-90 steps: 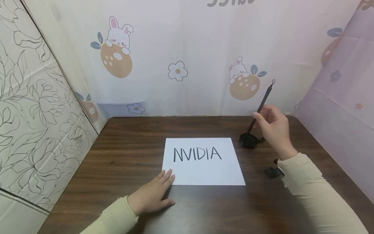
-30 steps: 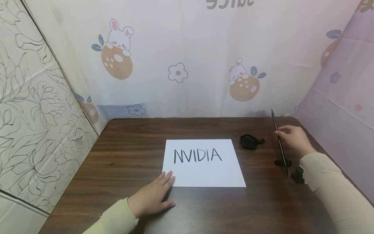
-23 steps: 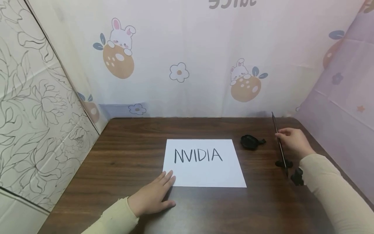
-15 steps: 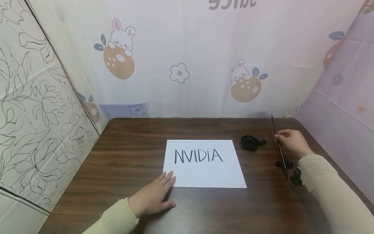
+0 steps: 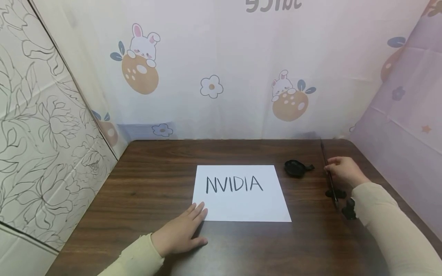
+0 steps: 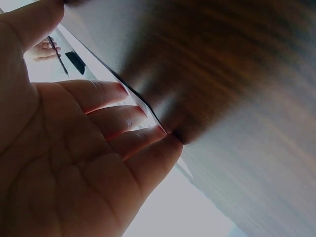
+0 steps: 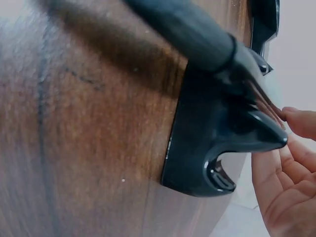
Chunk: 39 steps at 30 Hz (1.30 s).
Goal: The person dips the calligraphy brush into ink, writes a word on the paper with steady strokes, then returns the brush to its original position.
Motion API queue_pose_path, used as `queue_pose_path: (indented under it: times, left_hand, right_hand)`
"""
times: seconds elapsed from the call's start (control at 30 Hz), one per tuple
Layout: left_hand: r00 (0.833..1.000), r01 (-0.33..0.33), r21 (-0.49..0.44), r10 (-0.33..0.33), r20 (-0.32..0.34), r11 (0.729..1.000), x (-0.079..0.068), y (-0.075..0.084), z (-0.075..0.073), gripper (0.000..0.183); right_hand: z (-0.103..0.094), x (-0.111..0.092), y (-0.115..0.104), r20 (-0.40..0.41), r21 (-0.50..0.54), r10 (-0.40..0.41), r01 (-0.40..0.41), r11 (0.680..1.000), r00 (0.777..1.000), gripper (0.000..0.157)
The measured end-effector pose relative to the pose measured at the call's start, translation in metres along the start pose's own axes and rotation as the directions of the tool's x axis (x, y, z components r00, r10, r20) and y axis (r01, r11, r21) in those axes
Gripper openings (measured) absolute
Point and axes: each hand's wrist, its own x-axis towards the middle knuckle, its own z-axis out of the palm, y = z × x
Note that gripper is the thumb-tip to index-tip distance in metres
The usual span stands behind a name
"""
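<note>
At the right of the head view my right hand (image 5: 345, 170) pinches a slim dark writing brush (image 5: 330, 180) by its handle, thumb against fingers. The brush's lower part lies across a black brush rest (image 5: 340, 194); the right wrist view shows the dark bristles (image 7: 182, 34) over the glossy notched rest (image 7: 197, 133). My left hand (image 5: 181, 232) lies with fingers extended, their tips on the lower left corner of a white sheet of paper (image 5: 241, 209) lettered "NVIDIA". In the left wrist view the fingertips touch the paper's edge.
A small black ink dish (image 5: 295, 168) with a short handle stands between the paper and the brush. Beside my right sleeve is a black object (image 5: 349, 209), its kind unclear. The brown wooden table (image 5: 138, 184) meets a printed curtain (image 5: 238, 57) at its back edge.
My right hand has carried the brush from the ink dish rightward to the rest. Over the last second the hand and handle have sunk slightly. My left hand has not moved.
</note>
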Motion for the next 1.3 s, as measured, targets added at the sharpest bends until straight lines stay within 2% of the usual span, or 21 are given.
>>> queue_pose_path:
  times: [0.2, 0.4, 0.93, 1.13, 1.3]
  left_hand:
    - [1.0, -0.003, 0.001, 0.003, -0.003, 1.0, -0.0006, -0.0001, -0.0008, 0.08]
    - [1.0, -0.001, 0.003, 0.001, 0.002, 1.0, -0.0011, -0.0005, -0.0007, 0.08]
    - [1.0, 0.001, 0.003, -0.001, 0.0, 1.0, -0.0015, -0.0007, -0.0011, 0.08]
    - [1.0, -0.009, -0.001, 0.009, -0.015, 1.0, -0.002, -0.0012, -0.0012, 0.08]
    - [1.0, -0.01, -0.005, 0.009, -0.017, 1.0, -0.0025, -0.001, -0.0015, 0.08]
  right_hand:
    - [0.0, -0.0011, 0.0013, 0.04, 0.01, 0.031, -0.032, 0.999, 0.999, 0.061]
    - [0.003, -0.0007, 0.002, 0.067, 0.068, 0.01, -0.014, 0.998, 0.998, 0.06]
    - [0.0081, 0.003, 0.0054, 0.102, 0.051, -0.001, -0.004, 0.999, 0.995, 0.054]
    - [0.0078, 0.0041, 0.0053, 0.111, 0.045, 0.005, -0.01, 0.999, 0.994, 0.056]
    - [0.0044, 0.0022, 0.0027, 0.135, 0.047, 0.004, -0.011, 0.999, 0.991, 0.064]
